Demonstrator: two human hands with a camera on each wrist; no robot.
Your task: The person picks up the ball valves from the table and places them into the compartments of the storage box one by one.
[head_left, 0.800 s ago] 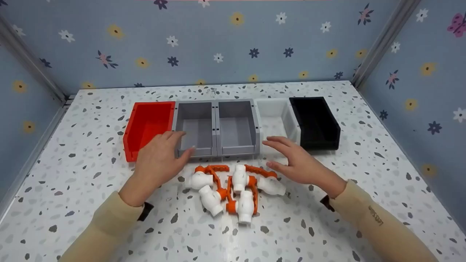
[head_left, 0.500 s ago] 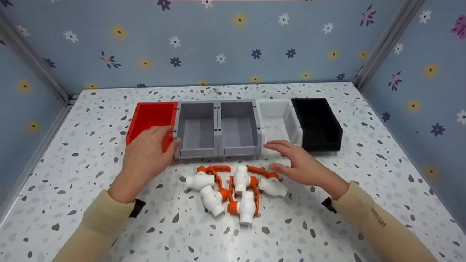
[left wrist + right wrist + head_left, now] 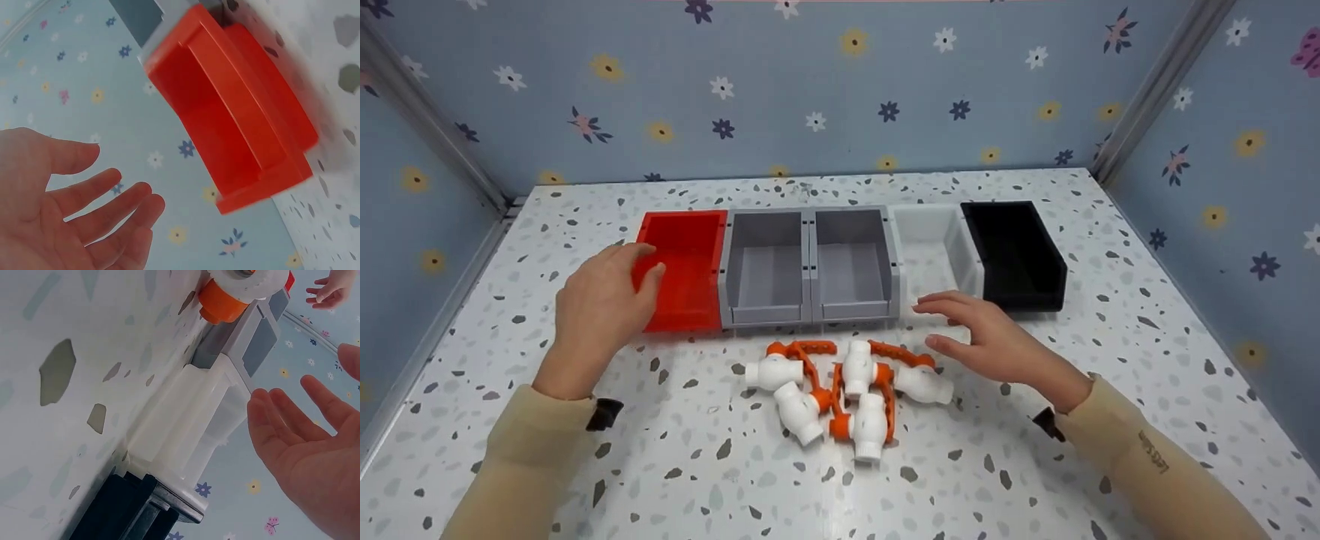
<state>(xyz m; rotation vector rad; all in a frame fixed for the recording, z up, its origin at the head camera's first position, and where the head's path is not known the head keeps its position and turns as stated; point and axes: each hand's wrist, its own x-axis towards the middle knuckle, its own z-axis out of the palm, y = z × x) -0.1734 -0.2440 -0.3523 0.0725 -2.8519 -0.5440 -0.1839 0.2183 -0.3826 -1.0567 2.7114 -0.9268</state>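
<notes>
My left hand (image 3: 604, 304) hovers at the left side of the red bin (image 3: 682, 277), fingers loosely bent and holding nothing. In the left wrist view a gap shows between the fingers and the red bin (image 3: 236, 118). My right hand (image 3: 994, 337) is held in front of the white bin (image 3: 930, 255), with relaxed fingers and nothing in it. Several white ball valves (image 3: 868, 427) with orange handles (image 3: 814, 347) lie in a loose cluster between the hands. Part of one valve (image 3: 225, 298) shows at the top of the right wrist view.
Two grey bins (image 3: 767, 262) stand side by side between the red and white ones. A black bin (image 3: 1016, 255) closes the row at the right. The speckled tabletop (image 3: 780, 495) is bounded by flower-patterned walls (image 3: 840, 82) at the back and sides.
My left hand has moved left, from the first grey bin across the red bin to its left side. The right hand has shifted slightly right. The valves lie as before.
</notes>
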